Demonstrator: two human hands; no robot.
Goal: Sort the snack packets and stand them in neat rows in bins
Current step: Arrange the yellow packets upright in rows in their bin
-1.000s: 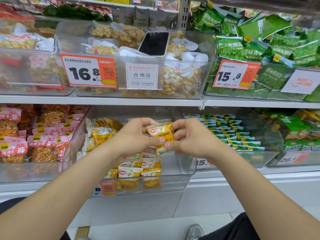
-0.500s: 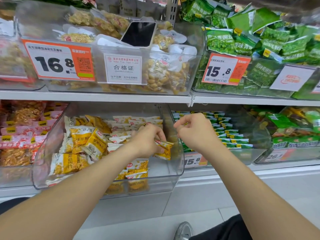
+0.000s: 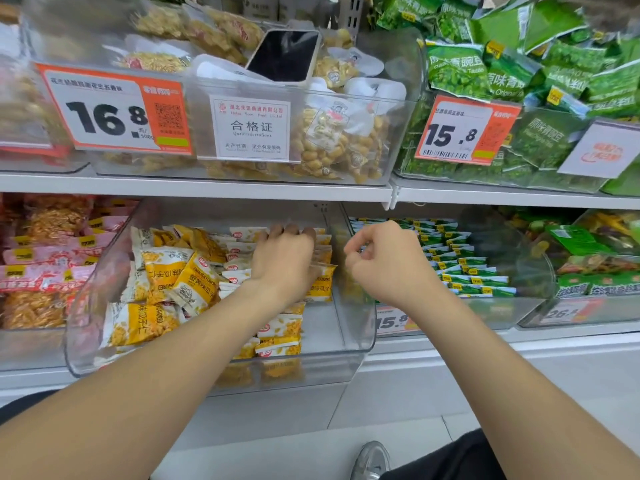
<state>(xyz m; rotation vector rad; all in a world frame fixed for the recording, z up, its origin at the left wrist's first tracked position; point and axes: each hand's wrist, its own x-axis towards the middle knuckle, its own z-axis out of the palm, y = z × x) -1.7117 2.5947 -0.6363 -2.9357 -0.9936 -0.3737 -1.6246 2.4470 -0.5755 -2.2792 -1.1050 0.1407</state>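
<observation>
The left hand has carried the small yellow foil snack packet down into the clear plastic bin, fingers clamped on it at the row's 3 o'clock end; the right hand has let go, loosely curled and empty, so one more packet joins the row

Left hand reaches forward, fingers spread; right hand hangs loosely curled.

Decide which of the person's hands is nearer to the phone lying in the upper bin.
Left. The left hand is in the yellow packet bin almost directly below the phone; the right hand hangs at similar height but further right, in front of the green packets.
</observation>
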